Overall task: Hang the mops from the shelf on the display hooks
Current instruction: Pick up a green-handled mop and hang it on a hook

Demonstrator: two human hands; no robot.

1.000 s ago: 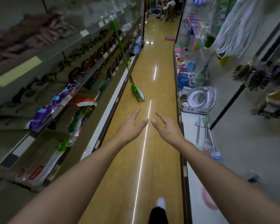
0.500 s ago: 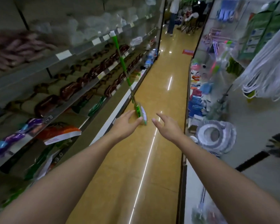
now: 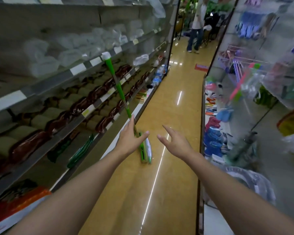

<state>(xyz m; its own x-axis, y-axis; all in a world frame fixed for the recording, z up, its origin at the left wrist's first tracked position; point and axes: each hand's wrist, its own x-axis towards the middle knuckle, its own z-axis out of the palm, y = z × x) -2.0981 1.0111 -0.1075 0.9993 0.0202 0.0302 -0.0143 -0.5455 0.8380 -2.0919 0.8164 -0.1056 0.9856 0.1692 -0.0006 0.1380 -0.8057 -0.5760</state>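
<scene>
Both hands closer to the mop (image 3: 125,102) than before; left hand (image 3: 129,138) and right hand (image 3: 174,141) grips spread, holding nothing. Mop leans on left shelf (image 3: 78,68); person (image 3: 195,28) stands down the aisle.

Mop (image 3: 119,85) leans on left shelving (image 3: 78,68) (head on floor (image 3: 168,116)).

My left hand (image 3: 131,143) covers part of the green-handled flat mop (image 3: 120,92), so whether my fingers touch its pole cannot be told. Both my forearms run off the bottom edge. White wrapped bundles on the grey metal shelf (image 3: 46,82) at left are blurred past naming, as are the hanging packets (image 3: 249,82) at right. A standing person (image 3: 196,26) far down the aisle is cut off at the top edge.
</scene>
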